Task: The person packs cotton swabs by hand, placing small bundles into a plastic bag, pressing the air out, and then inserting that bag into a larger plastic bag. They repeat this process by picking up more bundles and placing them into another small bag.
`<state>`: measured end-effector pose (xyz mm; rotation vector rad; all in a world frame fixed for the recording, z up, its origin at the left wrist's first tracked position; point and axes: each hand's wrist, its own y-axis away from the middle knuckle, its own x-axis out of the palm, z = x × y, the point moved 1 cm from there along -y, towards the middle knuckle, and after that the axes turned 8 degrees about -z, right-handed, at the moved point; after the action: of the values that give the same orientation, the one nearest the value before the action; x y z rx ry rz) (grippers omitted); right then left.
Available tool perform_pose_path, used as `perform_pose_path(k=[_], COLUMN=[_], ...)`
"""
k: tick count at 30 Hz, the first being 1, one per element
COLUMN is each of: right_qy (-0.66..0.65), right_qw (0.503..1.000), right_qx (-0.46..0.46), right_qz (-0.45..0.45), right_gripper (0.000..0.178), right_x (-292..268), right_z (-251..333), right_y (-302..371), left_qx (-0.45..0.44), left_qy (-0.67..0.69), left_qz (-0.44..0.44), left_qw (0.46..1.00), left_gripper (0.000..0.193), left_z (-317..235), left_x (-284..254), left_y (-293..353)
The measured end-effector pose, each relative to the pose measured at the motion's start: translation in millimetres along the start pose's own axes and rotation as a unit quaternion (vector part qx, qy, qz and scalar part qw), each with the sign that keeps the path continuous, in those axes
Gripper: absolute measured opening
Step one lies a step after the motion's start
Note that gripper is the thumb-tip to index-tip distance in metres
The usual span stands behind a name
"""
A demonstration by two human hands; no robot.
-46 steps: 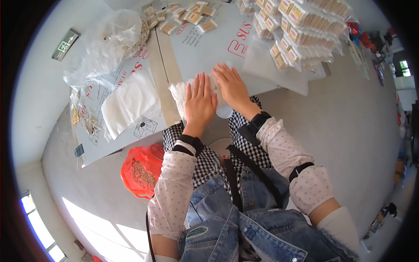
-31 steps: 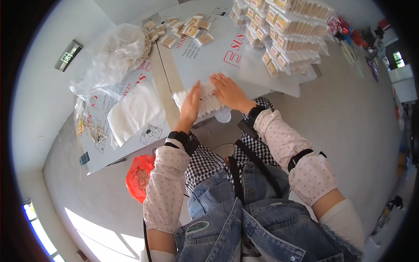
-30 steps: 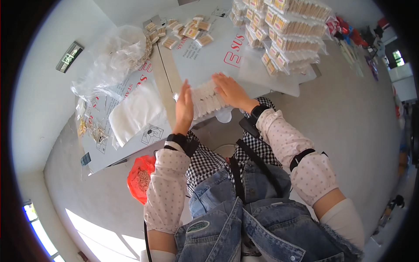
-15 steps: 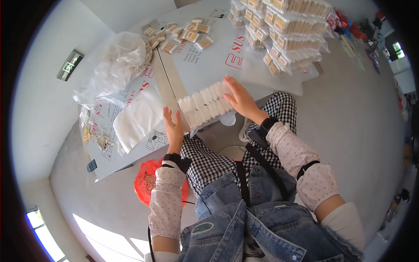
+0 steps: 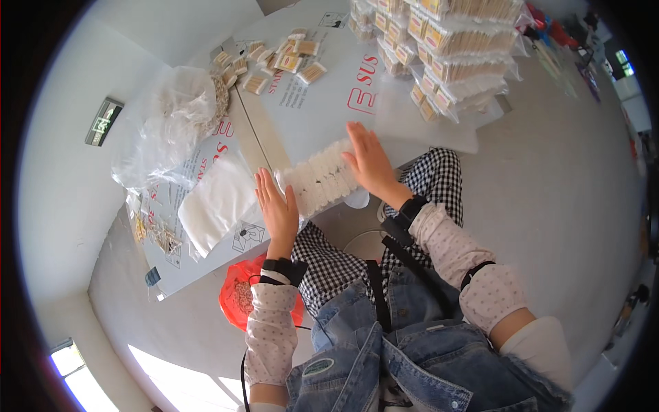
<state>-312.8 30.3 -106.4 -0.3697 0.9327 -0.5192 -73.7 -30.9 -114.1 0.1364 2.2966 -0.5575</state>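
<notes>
A clear bag packed with rows of white, fluffy-tipped bundles, which look like cotton swabs seen end-on, lies at the table's near edge. My left hand is at its left end, fingers stretched and thumb apart. At the opposite end my right hand lies flat along the bundles, its fingers straight and pointing away from me. Both hands are open and flank the bag without gripping it. Left of my left hand is a stack of flat white plastic bags.
Tall stacks of bagged stick packs stand at the back right. Loose small packs lie at the far side. A big clear plastic bag sits at the left, scattered sticks nearer. A red bag is below the table.
My hands still flank the packed bag. The left hand's fingers have straightened and come together. The right hand's fingers are straighter, and the bundles look tighter together. The whole view has shifted slightly.
</notes>
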Motion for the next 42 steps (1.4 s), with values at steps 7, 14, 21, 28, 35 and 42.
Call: perform_pose_path(k=[7, 14, 21, 28, 35, 42], right_qy=[0.151, -0.011, -0.119, -0.159, -0.129, -0.242], right_qw=[0.983, 0.974, 0.963, 0.946, 0.973, 0.935], right_qx=[-0.098, 0.209, 0.216, 0.209, 0.161, 0.244], right_qz=[0.036, -0.085, -0.105, -0.191, -0.1, 0.088], right_gripper=[0.069, 0.058, 0.056, 0.053, 0.048, 0.034], right_x=[10, -21, -5, -38, -41, -24], right_z=[28, -4, -19, -93, -55, -34], right_y=[9, 25, 39, -81, -2, 96], left_qx=[0.118, -0.215, -0.271, -0.308, -0.275, -0.345], left_qy=[-0.187, 0.098, 0.264, 0.452, 0.521, 0.467], left_qz=[0.061, -0.143, 0.034, 0.115, 0.162, 0.115], left_qw=[0.973, 0.961, 0.925, 0.829, 0.791, 0.806], left_gripper=[0.07, 0.066, 0.04, 0.041, 0.037, 0.029], left_z=[-36, 14, -29, -76, -87, -22], left_x=[31, 19, 22, 87, 79, 3], left_y=[9, 27, 7, -90, -50, 44])
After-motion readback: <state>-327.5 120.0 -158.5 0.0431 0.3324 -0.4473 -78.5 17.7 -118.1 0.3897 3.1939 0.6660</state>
